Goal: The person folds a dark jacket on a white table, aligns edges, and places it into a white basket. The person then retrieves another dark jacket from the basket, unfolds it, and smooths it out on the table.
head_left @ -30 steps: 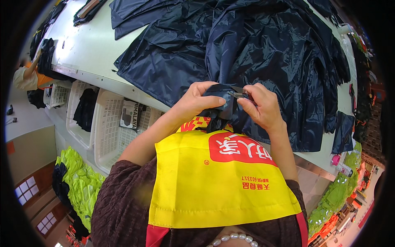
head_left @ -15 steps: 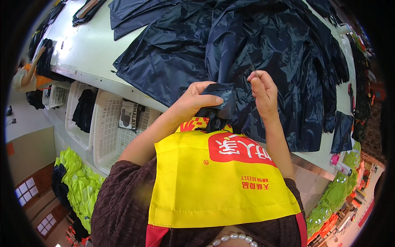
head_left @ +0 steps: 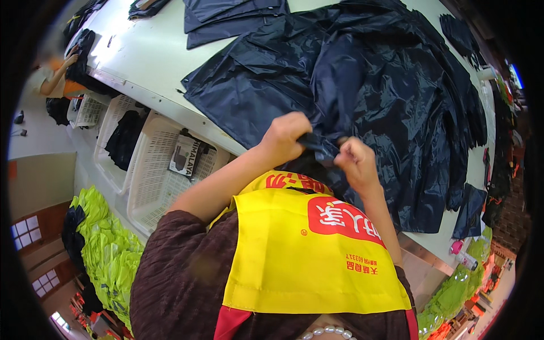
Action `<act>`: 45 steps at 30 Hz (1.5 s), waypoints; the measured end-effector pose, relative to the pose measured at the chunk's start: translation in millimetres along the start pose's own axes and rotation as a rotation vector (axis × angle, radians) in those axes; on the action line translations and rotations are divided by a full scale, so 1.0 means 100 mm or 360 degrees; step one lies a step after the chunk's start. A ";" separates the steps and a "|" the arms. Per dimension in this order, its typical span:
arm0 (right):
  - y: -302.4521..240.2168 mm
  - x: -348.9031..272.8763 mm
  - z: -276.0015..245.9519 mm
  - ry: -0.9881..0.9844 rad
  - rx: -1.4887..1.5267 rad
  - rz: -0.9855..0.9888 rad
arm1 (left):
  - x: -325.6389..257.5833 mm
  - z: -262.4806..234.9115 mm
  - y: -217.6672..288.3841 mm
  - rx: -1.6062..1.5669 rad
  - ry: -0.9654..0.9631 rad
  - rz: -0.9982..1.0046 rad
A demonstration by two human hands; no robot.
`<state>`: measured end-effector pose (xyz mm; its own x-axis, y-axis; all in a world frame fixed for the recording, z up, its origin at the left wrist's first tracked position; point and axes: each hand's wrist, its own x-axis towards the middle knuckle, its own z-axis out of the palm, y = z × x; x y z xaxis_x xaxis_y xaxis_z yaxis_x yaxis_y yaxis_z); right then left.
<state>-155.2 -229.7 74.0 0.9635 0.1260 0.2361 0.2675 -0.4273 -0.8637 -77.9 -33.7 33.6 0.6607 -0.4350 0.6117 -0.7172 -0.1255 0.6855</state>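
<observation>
"Report the work item, clock positions from the centre of the view."

"A navy garment (head_left: 396,113) lies spread and creased on the pale worktable (head_left: 141,62), from 12 to 4 o'clock. Its surface is glossy. A gathered part of it runs down to the hands."

"State of the hands?"

"The left hand (head_left: 285,136), near the centre at 12 o'clock, is closed, gripping a dark fold (head_left: 322,148) of the garment. The right hand (head_left: 358,164), at 3 o'clock, is closed at the fold's other end, thumb against bent fingers, pinching the fabric. Whether it also holds something small, I cannot tell. The fold spans the gap between them."

"Surroundings?"

"Folded navy pieces (head_left: 232,20) lie on the table between 11 and 12. A white basket (head_left: 156,192), 9 o'clock, contains a printed box (head_left: 182,156). A yellow-green heap (head_left: 107,255) is at 8, a bottle (head_left: 467,260) with a pink cap at 4. A co-worker (head_left: 54,82) is at 10, one hand at dark cloth (head_left: 81,54). The wearer's yellow apron (head_left: 306,266) fills 6 o'clock."
</observation>
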 end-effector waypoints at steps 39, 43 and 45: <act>0.02 -0.17 0.11 -0.0120 -0.0276 0.0343 | 0.27 -2.90 -1.48 0.0216 0.1349 -0.0884; 0.20 -0.27 0.11 -0.0130 -0.0190 0.0664 | -0.43 -2.18 -1.51 0.1140 0.0027 -0.2205; 0.19 -0.25 0.19 -0.0173 -0.0204 0.0606 | -0.58 -1.87 -1.43 0.1190 0.0179 -0.2275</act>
<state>-174.7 -223.7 43.6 0.9892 0.0282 -0.1440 -0.1026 -0.5687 -0.8162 27.4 175.8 -26.0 0.8364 0.4727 -0.2775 0.5473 -0.7481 0.3752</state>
